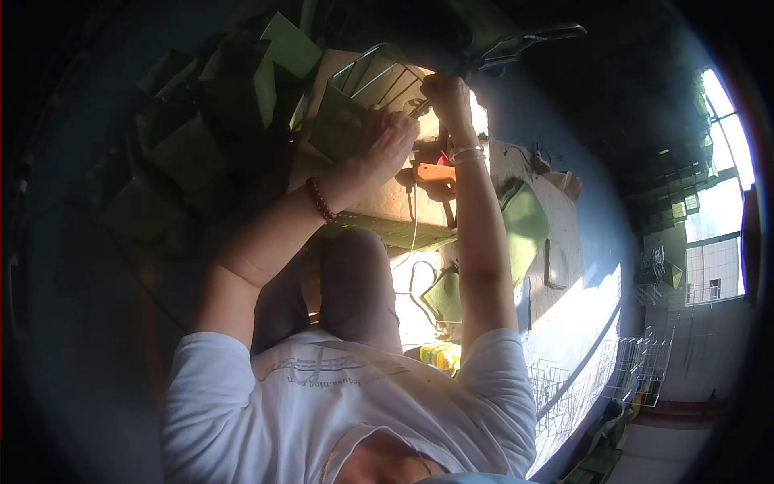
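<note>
Reaching w/ both hands (419,121) onto wire basket (375,81)

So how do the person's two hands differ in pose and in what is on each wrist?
The left hand lies knuckles up, pressed on the wire basket, while the right hand reaches farther, gripping at the basket's far rim. The left wrist wears a dark red bead bracelet; the right wrist wears pale, silvery bangles. The left forearm is in shade, the right one partly sunlit. Both hands are bare and touch the same basket.
</note>
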The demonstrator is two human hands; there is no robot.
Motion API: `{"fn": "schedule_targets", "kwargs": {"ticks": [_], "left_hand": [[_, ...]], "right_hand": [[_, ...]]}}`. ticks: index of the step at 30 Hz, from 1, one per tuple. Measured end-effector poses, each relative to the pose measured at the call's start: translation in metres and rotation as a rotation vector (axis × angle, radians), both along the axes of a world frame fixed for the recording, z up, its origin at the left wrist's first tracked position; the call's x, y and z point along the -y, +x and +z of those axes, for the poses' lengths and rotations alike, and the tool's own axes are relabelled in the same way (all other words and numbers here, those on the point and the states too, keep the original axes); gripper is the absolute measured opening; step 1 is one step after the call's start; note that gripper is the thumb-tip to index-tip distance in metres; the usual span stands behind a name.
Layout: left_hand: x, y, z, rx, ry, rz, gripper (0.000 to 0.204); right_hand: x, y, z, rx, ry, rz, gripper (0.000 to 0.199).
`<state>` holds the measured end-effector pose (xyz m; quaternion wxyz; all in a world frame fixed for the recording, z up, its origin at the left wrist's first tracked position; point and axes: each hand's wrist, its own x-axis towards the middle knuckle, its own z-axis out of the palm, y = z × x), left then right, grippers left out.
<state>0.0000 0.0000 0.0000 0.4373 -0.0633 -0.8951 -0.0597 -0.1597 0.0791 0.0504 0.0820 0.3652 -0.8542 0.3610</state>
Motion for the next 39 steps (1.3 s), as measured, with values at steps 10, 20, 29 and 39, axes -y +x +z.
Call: {"fn": "schedule_targets", "kwargs": {"ticks": [10, 20, 29, 39], "left_hand": [[0.025, 0.004, 0.008, -0.007, 0.083, 0.013, 0.007], [0.022, -0.015, 0.015, 0.023, 0.097, 0.027, 0.014], [0.006, -0.021, 0.002, -0.080, 0.194, 0.036, 0.008], [0.008, -0.021, -0.019, -0.147, 0.087, 0.056, 0.036]], "right_hand": [[-0.058, -0.021, -0.008, 0.316, -0.396, -0.057, 0.027], [-0.179, -0.013, -0.218, 0.596, 0.161, -0.585, 0.037], [-0.094, 0.000, -0.241, 1.570, -1.382, -0.541, 0.060], [-0.124, 0.004, -0.224, 1.331, -1.257, -0.134, 0.026]]}}
